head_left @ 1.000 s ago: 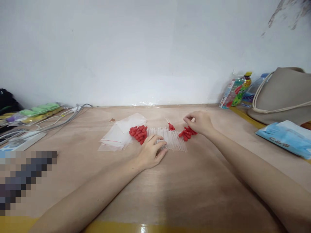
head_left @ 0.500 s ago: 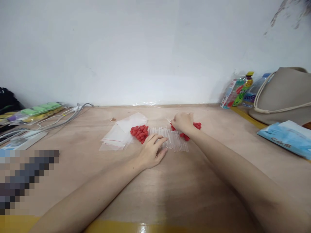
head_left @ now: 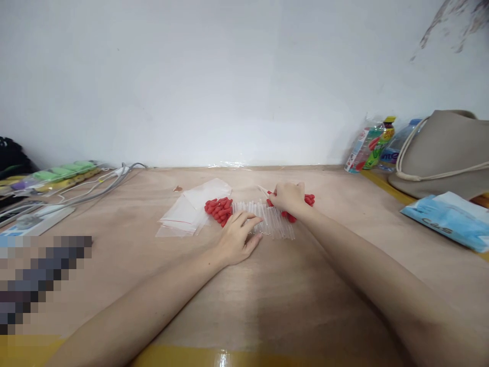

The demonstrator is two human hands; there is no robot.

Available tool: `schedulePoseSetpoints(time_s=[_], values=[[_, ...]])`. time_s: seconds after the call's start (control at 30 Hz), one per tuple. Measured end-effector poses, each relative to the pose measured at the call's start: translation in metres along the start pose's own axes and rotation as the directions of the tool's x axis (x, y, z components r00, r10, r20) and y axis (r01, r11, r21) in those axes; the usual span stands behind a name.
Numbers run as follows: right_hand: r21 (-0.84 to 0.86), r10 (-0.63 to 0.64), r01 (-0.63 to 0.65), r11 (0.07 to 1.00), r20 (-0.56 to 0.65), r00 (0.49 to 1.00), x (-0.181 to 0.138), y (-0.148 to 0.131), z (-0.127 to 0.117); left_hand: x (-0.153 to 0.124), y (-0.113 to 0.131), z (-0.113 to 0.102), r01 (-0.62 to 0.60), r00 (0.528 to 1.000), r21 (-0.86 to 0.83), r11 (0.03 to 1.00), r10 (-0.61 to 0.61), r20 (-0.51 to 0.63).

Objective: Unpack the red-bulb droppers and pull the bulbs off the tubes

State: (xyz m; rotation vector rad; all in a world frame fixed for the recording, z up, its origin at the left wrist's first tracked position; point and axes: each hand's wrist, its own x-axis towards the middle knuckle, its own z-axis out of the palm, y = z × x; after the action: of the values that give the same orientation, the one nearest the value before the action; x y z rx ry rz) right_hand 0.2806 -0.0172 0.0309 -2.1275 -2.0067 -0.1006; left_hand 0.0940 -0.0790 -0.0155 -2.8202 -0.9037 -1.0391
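Several droppers with thin clear tubes lie side by side on the table, the tubes in a row in the middle. Red rubber bulbs are bunched at the left end, and more red bulbs show at the right around my right hand. My left hand rests over the near left part of the row, its fingers bent loosely and the thumb apart, holding nothing that I can see. Closed at the far right of the row, my right hand pinches a dropper whose clear tube points left; its grip is partly hidden.
Clear zip bags lie left of the bulbs. Cables and a packet of green and yellow things are at the far left. Bottles, a beige bag and a blue tissue pack stand or lie at the right.
My right hand looks almost unmoved, still pinching at the right bulbs. My left hand stays in place. The view has shifted slightly.
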Motion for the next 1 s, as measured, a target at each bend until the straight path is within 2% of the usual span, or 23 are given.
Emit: schedulePoseSetpoints(time_s=[0.1,0.17,0.23,0.3,0.4,0.47,0.6,0.73,0.83,1.0], values=[[0.053,-0.018,0.021,0.998,-0.055,0.998,-0.012,0.006,-0.005,0.0,0.0,-0.001,-0.001,0.999,0.037,0.999,0.002,-0.042],[0.126,-0.079,0.101,0.987,-0.168,0.983,-0.026,0.014,-0.007,0.001,-0.001,-0.002,0.004,0.993,0.108,0.994,0.008,-0.114],[0.185,-0.192,0.259,0.948,-0.319,0.928,-0.044,0.023,-0.006,0.001,-0.002,-0.003,0.014,0.98,0.202,0.979,0.027,-0.195],[0.207,-0.313,0.422,0.883,-0.411,0.856,-0.064,0.033,-0.001,0.002,-0.004,-0.003,0.002,0.97,0.283,0.959,0.067,-0.234],[0.225,-0.402,0.58,0.783,-0.528,0.748,-0.09,0.044,0.01,0.003,-0.004,-0.003,-0.092,0.971,0.337,0.937,0.159,-0.179],[0.223,-0.429,0.626,0.747,-0.557,0.711,-0.1,0.046,0.016,0.003,-0.003,-0.002,-0.155,0.97,0.332,0.93,0.206,-0.126],[0.129,-0.476,0.653,0.746,-0.582,0.659,-0.105,0.04,0.023,0.003,0.0,-0.002,-0.197,0.968,0.309,0.93,0.234,-0.088],[-0.02,-0.546,0.696,0.717,-0.636,0.545,-0.101,0.032,0.031,0.002,0.002,-0.002,-0.245,0.96,0.282,0.928,0.273,-0.063],[-0.06,-0.579,0.74,0.67,-0.667,0.469,-0.1,0.033,0.036,0.0,0.003,-0.003,-0.294,0.946,0.245,0.924,0.318,-0.064],[-0.04,-0.635,0.82,0.571,-0.656,0.409,-0.104,0.038,0.035,-0.004,0.004,-0.005,-0.354,0.925,0.192,0.916,0.373,-0.073]])
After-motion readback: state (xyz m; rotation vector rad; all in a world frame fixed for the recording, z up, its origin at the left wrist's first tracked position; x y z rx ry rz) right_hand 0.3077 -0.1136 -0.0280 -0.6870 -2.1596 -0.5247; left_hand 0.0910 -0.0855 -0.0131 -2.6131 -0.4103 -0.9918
